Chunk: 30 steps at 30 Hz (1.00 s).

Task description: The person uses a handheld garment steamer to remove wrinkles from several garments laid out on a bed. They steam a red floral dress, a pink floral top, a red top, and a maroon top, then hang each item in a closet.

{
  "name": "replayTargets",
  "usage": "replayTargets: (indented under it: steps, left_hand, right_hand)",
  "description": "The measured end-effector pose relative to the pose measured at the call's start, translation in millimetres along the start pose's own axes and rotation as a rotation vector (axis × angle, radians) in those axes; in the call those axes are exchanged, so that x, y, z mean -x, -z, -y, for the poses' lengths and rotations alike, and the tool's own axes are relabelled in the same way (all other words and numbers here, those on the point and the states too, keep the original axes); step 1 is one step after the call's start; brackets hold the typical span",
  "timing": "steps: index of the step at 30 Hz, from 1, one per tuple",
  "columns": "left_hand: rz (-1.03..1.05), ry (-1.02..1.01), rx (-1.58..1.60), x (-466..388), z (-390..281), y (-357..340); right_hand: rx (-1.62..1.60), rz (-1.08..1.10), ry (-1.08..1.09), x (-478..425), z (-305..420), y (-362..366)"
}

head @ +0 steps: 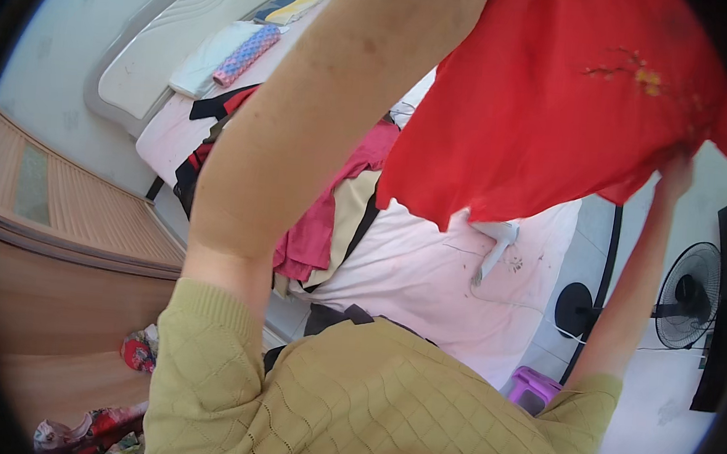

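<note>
A red garment [522,124] with a small yellow blossom pattern hangs spread out in the air, high in front of me. My right hand [677,173] is closed on its lower edge at the right. The left arm rises across the picture, and my left hand is out of view beyond the top edge. Below the garment, a white hair dryer [496,252] lies on the pink bed sheet [423,275], its cord running to the right. Pink clothing [306,235] and a beige garment [353,207] lie on the bed left of the dryer.
A rolled pink-and-blue textile [247,55] and a white pillow [204,64] lie near the headboard [175,30]. At the right stand a black fan [687,294] and a purple plastic stool [532,387]. A wooden wardrobe [80,207] is at the left, with patterned clothes [96,430] below.
</note>
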<state>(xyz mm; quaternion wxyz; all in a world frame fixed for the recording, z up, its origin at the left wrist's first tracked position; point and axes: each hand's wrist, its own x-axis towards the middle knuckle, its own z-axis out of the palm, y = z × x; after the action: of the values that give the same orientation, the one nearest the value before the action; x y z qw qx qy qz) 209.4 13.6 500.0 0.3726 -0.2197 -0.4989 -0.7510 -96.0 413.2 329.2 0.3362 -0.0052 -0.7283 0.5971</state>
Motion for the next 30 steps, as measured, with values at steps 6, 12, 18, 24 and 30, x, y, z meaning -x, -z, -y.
replayTargets:
  steps: [6,12,18,24,30]
  left_hand:
    - [-0.383,0.182,-0.045,55.9,55.4,107.4]
    - [-0.958,0.319,-0.304,194.3,105.8,260.5]
    - [-1.296,0.476,-0.856,358.3,138.9,380.1]
    - [-1.387,0.512,-0.842,435.0,120.8,451.6]
    - [-1.418,0.742,-0.485,441.9,115.6,452.4]
  right_hand:
    - [0.482,-0.209,0.688,-60.2,46.9,-78.0]
    - [0.275,0.436,0.377,169.0,2.3,-276.4]
    - [0.218,0.699,-0.055,352.9,-103.4,-210.3]
    - [1.044,0.447,-0.391,414.8,-246.7,-36.8]
    - [0.811,0.492,-0.732,425.2,-281.9,-14.7]
